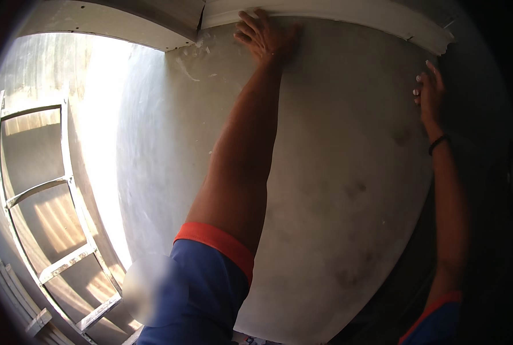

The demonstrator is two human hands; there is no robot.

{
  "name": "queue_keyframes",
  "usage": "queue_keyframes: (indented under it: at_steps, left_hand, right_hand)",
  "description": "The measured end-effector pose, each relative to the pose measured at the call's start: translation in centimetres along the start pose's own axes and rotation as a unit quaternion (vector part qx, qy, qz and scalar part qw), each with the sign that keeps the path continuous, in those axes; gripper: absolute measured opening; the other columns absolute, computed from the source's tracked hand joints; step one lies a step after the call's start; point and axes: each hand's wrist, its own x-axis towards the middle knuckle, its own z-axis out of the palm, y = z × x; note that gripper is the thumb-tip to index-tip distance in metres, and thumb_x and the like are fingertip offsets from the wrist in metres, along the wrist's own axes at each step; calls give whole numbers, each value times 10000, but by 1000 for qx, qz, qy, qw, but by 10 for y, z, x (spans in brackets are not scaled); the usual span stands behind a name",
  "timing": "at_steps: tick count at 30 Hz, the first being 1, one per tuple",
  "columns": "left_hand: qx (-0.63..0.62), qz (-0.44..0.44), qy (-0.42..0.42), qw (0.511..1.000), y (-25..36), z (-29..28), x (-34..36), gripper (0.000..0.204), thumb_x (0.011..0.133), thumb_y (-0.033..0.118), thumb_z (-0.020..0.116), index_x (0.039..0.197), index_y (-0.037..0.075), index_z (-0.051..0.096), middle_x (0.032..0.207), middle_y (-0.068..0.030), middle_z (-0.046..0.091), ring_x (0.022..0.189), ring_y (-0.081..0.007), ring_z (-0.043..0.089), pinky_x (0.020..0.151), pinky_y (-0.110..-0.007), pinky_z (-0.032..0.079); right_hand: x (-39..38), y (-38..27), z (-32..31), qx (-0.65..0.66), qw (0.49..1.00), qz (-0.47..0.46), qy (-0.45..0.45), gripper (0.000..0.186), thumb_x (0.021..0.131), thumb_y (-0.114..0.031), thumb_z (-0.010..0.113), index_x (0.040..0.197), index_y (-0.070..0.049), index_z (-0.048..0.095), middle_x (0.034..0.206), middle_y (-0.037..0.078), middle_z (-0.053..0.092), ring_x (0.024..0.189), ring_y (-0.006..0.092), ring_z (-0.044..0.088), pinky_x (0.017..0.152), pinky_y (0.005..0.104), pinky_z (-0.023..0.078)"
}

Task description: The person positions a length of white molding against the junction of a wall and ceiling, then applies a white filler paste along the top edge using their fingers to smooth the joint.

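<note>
A long pale molding strip [337, 8] runs along the top of the grey wall [337, 144]. My left hand [265, 39] reaches up with fingers spread against the strip's lower edge, holding nothing that I can see. Farther right, my right hand [431, 95] is raised below the strip's right end, its fingers parted and slightly bent, with pale fingertips. No object shows in it, and whether it touches the wall I cannot tell. A dark band circles my right wrist. Both arms have blue sleeves with orange-red cuffs.
A worn ladder [66, 167] stands at the left beside brightly lit wall. Pale wooden strips [23, 305] are at the lower left. Overhead, a boxed pale ledge [118, 26] juts out left of the molding. Deep shadow covers the far right; a blurred patch hides something near my left sleeve.
</note>
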Motion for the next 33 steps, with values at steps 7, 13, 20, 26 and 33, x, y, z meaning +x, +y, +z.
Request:
queue_keyframes:
  at_steps: [7,13,20,26,33]
  left_hand:
    - [-15,15,0,1000,1,12,-1,1124,756,705,570,1511,-1,130,1577,-253,57,1453,-431,59,1158,-576,25]
    - [-29,41,-20,999,13,17,-6,1117,771,729,525,1521,10,115,1580,-258,38,1457,-438,46,1139,-615,28]
    - [40,39,-8,998,-15,4,5,1126,760,755,528,1511,15,133,1572,-248,80,1451,-419,70,1138,-606,74]
    - [55,48,-1,997,-11,8,10,1111,771,738,534,1511,8,145,1576,-245,90,1455,-416,56,1137,-614,34]
    - [20,-18,-102,994,21,-27,-5,957,867,602,533,1538,87,85,1592,-222,2,1454,-442,44,1166,-571,71]
  right_hand:
    - [46,22,40,-147,978,-140,50,432,897,-202,562,1327,-164,554,960,24,626,712,100,591,550,262,498]
    - [111,54,-39,62,996,-46,35,464,921,-231,583,1355,-124,455,1109,123,612,815,231,651,713,360,579]
    - [80,10,-18,185,969,111,117,629,896,-88,564,1460,-124,286,899,129,630,667,212,636,565,312,540]
    - [110,16,-30,161,984,81,-8,619,923,-164,535,1477,-118,262,821,58,612,634,189,626,539,300,516]
    - [139,36,-66,141,982,73,-106,507,912,-290,602,1365,-144,426,950,7,607,828,128,603,709,249,493]
